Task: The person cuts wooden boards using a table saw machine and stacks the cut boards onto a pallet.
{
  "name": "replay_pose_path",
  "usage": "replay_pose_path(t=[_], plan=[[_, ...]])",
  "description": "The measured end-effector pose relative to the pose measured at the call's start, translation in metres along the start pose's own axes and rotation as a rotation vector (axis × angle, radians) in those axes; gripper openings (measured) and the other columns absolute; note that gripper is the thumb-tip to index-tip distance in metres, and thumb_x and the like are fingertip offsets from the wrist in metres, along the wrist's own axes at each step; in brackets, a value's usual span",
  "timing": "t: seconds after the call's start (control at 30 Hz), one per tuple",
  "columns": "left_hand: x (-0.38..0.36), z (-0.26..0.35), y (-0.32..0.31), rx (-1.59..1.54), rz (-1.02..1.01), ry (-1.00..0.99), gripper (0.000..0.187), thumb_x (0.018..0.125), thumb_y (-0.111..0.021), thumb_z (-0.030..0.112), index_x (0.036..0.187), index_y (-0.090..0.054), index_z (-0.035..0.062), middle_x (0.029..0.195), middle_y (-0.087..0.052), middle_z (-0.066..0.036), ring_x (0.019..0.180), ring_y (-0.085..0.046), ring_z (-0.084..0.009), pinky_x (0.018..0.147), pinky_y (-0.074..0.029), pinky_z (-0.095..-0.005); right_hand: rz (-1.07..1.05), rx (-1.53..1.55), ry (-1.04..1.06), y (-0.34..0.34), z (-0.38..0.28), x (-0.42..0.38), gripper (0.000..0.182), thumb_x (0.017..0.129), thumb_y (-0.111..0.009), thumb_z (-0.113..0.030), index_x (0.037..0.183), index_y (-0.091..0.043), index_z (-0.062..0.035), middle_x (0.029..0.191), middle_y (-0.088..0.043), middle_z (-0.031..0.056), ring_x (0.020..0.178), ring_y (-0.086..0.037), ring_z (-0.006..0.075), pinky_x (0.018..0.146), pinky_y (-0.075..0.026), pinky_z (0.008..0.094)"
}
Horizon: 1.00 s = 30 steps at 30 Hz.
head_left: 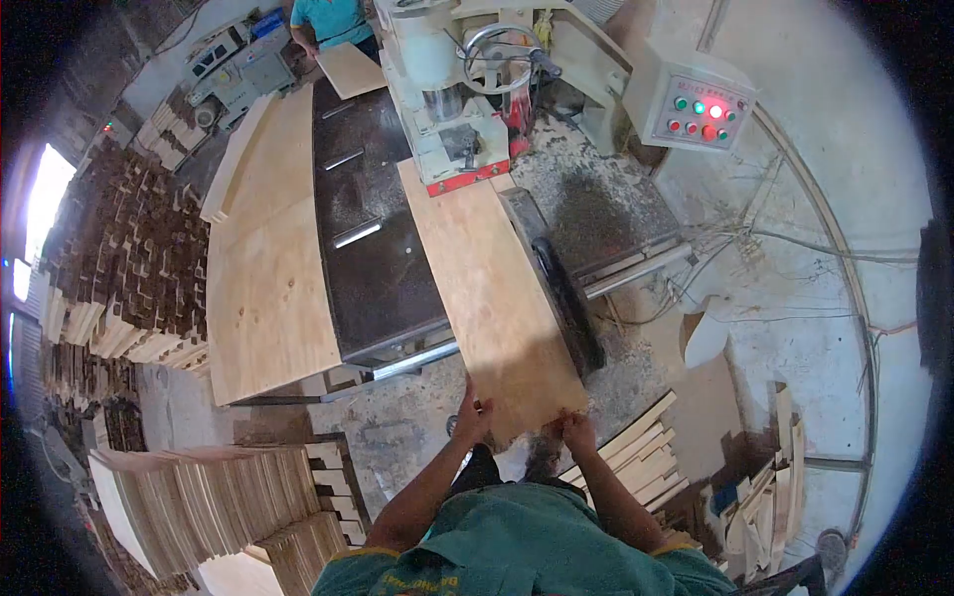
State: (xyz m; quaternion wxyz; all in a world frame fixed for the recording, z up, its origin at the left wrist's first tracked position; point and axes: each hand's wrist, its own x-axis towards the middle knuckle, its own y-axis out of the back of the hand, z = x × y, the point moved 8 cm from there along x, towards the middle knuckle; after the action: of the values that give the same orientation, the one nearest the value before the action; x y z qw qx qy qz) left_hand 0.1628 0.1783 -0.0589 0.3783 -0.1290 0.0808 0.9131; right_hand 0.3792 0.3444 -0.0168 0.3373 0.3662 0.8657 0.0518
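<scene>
A long plywood board (pixel 487 288) lies on the dark machine table, its far end at the red guard (pixel 467 179) under the machine head. My left hand (pixel 474 413) is closed on the board's left edge near its near end. At the near right corner, my right hand (pixel 574 434) grips the board, its fingers partly hidden. A black curved guide (pixel 568 308) runs along the board's right side. The near end of the board sticks out past the table towards my body.
Another person (pixel 336 20) stands beyond the table, a hand on a second board (pixel 350 70). Wide plywood panels (pixel 273 308) lie to the left. Stacked boards (pixel 219 497) and wood strips (pixel 636 452) flank me. A control box (pixel 701 107) with lit buttons hangs at right.
</scene>
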Motion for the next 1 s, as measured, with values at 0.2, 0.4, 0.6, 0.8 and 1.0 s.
replay_pose_path(t=[0.2,0.4,0.6,0.8,1.0], plan=[[0.043,0.048,0.021,0.112,0.030,-0.104,0.084,0.095,-0.058,0.009,0.156,0.000,0.0149,0.120,-0.062,-0.020,0.093,-0.067,-0.0232,0.077,-0.055,-0.0339,0.082,-0.075,0.047,-0.027,0.033,0.077,0.044,0.100,-0.053,-0.034,0.079,-0.066,0.0023,0.067,-0.065,0.0112,0.059,-0.063,0.0184,0.055,-0.051,0.0333],[0.090,0.060,0.051,0.366,0.023,-0.115,0.087,0.089,-0.065,0.019,0.155,-0.010,0.0093,0.122,-0.056,-0.028,0.108,-0.058,-0.0370,0.091,-0.047,-0.0446,0.124,0.079,-0.095,-0.037,-0.021,0.096,0.045,0.099,-0.055,-0.035,0.079,-0.066,0.0041,0.067,-0.065,0.0116,0.057,-0.063,0.0184,0.053,-0.050,0.0325],[0.134,0.073,0.071,0.883,0.181,-0.105,0.086,0.084,-0.067,0.036,0.152,-0.023,0.0064,0.122,-0.046,-0.030,0.117,-0.041,-0.0467,0.100,-0.030,-0.0604,0.132,0.131,0.046,-0.056,-0.039,0.146,0.049,0.099,-0.054,-0.037,0.075,-0.065,0.0039,0.064,-0.065,0.0119,0.055,-0.063,0.0180,0.052,-0.050,0.0323],[0.184,0.115,0.099,0.909,0.206,-0.152,0.084,0.084,-0.066,0.041,0.150,-0.026,0.0075,0.122,-0.043,-0.028,0.112,-0.040,-0.0482,0.100,-0.029,-0.0630,0.071,-0.030,0.247,-0.072,-0.102,0.183,0.048,0.099,-0.053,-0.037,0.079,-0.065,0.0049,0.062,-0.064,0.0118,0.053,-0.062,0.0177,0.050,-0.051,0.0322],[0.229,0.144,0.115,0.987,0.176,-0.016,0.083,0.084,-0.067,0.044,0.149,-0.029,0.0095,0.128,-0.040,-0.025,0.116,-0.038,-0.0491,0.102,-0.025,-0.0673,0.060,0.021,0.139,-0.091,-0.107,0.239,0.048,0.100,-0.050,-0.039,0.081,-0.063,0.0035,0.061,-0.064,0.0111,0.051,-0.062,0.0182,0.048,-0.050,0.0316]])
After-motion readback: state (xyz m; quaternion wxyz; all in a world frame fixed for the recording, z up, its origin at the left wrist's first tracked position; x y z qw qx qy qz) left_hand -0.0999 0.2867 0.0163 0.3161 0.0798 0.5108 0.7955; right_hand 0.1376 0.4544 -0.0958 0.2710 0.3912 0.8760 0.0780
